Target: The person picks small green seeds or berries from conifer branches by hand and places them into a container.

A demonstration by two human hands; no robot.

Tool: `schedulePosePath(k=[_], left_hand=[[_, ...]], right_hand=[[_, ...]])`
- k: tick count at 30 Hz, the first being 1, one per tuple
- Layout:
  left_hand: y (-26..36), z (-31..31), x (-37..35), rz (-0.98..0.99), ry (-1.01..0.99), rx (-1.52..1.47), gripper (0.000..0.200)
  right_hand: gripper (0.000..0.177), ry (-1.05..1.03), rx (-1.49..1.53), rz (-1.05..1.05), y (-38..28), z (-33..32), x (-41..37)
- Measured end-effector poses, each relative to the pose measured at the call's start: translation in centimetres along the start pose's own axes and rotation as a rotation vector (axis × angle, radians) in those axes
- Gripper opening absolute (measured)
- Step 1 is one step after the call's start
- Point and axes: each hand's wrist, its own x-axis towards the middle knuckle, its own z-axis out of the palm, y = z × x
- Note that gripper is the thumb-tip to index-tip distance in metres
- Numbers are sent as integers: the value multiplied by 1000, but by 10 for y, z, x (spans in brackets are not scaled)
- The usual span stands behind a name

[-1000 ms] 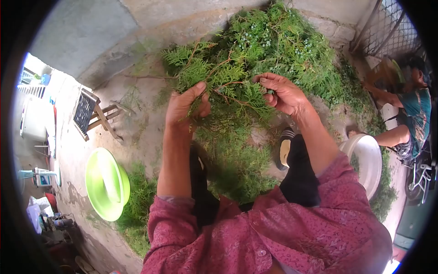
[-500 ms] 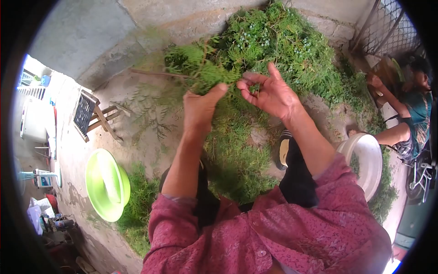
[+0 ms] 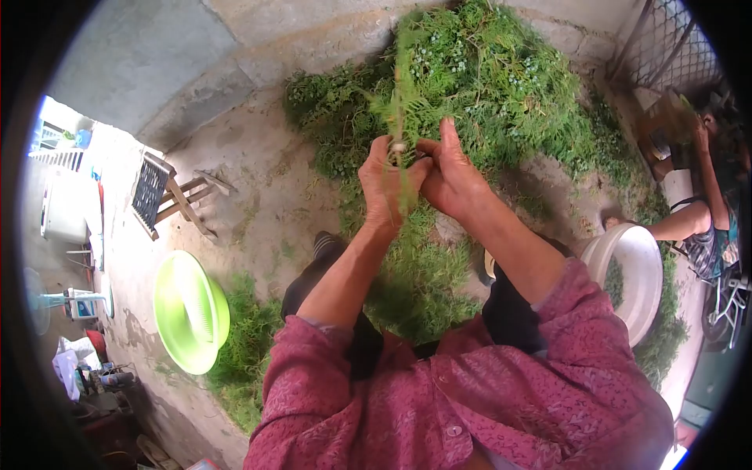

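Seated low over a concrete floor (image 3: 258, 168), knees apart, both forearms reaching forward. Left hand (image 3: 384, 186) and right hand (image 3: 452, 178) meet in front of the chest, knuckles touching, on one green sprig (image 3: 397, 98). Left grip is wrapped tight round the stem near its lower end. Right grip pinches the same stem just beside it, thumb raised. The sprig stands roughly upright between the hands, its tip blurred and rising in front of the pile of cut greenery (image 3: 501, 74). Held that way, probably so the stem is braced by one hand while the other works on it at the same spot. Whether anything is coming off the stem cannot be told. The pile lies heaped against the base of the wall, straight ahead and within arm's reach. Loose clippings (image 3: 415, 282) lie on the floor between the legs, directly under the hands. A green basin (image 3: 190, 312) sits tilted to the left, near more scattered green. A white basin (image 3: 633, 270) sits by the right knee and holds some green. A small stool (image 3: 157, 196) stands well apart, left. Another person (image 3: 709, 204) sits at the far right edge, arm out toward the white basin's side.
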Motion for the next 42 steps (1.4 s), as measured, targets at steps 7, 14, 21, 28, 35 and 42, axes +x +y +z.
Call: schedulePosePath(k=[7,14,21,28,35,42], left_hand=[[11,-6,4,23,30,35,29],[45,-21,4,-234,-10,-353,18],[16,-9,-3,41,-74,-128,26],[11,-11,-3,72,-47,0,36],[29,-20,5,-80,-84,-397,25],[41,-28,6,-265,-41,-423,21]], right_hand=[[75,-212,38,-4,1,-15,15],[77,-123,125,86,-20,-13,2],[79,-147,-43,-58,11,-17,21],[84,-277,-46,10,20,-13,20],[78,-146,90,125,-3,-22,13],[67,-148,54,128,-16,-11,-4]])
